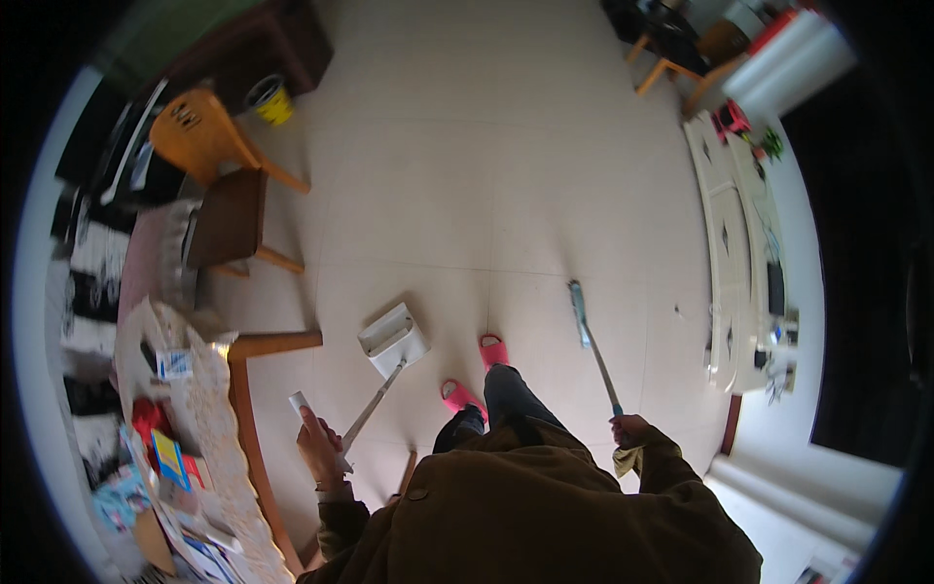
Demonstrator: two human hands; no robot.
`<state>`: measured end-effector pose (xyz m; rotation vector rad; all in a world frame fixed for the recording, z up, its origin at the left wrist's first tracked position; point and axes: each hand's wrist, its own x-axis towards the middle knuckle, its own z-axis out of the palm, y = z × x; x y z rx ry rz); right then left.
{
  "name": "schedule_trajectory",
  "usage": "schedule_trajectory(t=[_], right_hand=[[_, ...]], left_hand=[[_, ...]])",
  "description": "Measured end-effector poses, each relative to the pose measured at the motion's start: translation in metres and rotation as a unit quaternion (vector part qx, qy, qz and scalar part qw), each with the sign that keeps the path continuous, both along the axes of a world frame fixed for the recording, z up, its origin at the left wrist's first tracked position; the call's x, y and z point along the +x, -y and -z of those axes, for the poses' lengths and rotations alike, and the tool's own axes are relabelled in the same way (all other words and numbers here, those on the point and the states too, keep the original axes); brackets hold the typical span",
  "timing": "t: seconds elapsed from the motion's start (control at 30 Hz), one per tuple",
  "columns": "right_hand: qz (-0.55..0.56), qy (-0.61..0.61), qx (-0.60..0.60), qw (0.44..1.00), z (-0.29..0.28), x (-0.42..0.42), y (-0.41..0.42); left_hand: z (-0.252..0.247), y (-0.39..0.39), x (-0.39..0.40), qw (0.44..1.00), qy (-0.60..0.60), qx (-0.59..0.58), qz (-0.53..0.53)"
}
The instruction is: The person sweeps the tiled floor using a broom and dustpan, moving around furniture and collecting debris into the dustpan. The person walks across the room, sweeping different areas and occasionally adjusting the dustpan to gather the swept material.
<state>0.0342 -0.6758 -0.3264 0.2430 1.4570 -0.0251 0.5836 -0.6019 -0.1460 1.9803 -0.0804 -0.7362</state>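
My left hand grips the top of the pole of a white long-handled dustpan. The pan hangs or rests at floor level, left of my feet, with some small dark specks in it. In my right hand is the handle of a broom with a light blue head and dark bristles, which is over the floor to the right. Whether its bristles touch the floor I cannot tell. Between the two tools are my feet in pink slippers.
A wooden chair and a table with a lace cloth stand at the left, near a yellow bin. A white low cabinet lines the right wall. A small dark bit lies on the tiles near it.
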Motion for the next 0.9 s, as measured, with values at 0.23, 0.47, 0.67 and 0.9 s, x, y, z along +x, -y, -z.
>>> schedule_trajectory(t=[0.23,0.47,0.67,0.9], right_hand=[[0.197,-0.027,0.03,0.979,0.077,-0.042,-0.064],[-0.465,0.082,-0.717,0.512,0.26,0.035,0.041],[0.103,0.012,-0.219,0.97,0.167,0.198,0.188],[0.249,0.069,-0.147,0.955,0.011,0.152,0.182]], left_hand=[[-0.006,0.07,0.015,0.997,0.01,0.008,0.078],[-0.013,0.158,0.034,0.993,0.043,0.032,0.104],[-0.024,0.217,0.04,0.986,0.068,0.028,0.15],[-0.024,0.266,0.055,0.977,0.078,0.058,0.191]])
